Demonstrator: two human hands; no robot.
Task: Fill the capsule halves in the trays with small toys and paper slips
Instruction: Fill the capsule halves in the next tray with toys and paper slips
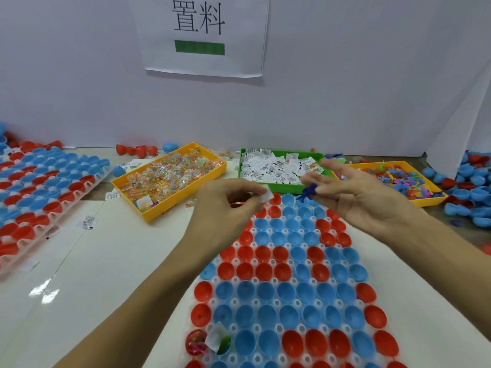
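A clear tray (pixel 289 281) in front of me holds several red and blue capsule halves, nearly all bare. Two halves at its near left hold contents: a red one (pixel 196 342) with a bead packet and a blue one (pixel 221 342) with a paper slip and a green toy. My left hand (pixel 225 205) hovers over the tray's far end and pinches a white paper slip (pixel 267 196). My right hand (pixel 361 195) is beside it and pinches a small dark blue toy (pixel 309 192) at its fingertips, the other fingers spread.
Behind the tray stand a yellow bin of bead packets (pixel 170 179), a green bin of paper slips (pixel 276 168) and a yellow bin of coloured toys (pixel 398 179). A second tray of capsule halves (pixel 45 192) lies at the left. Loose halves (pixel 467 192) are piled at the right.
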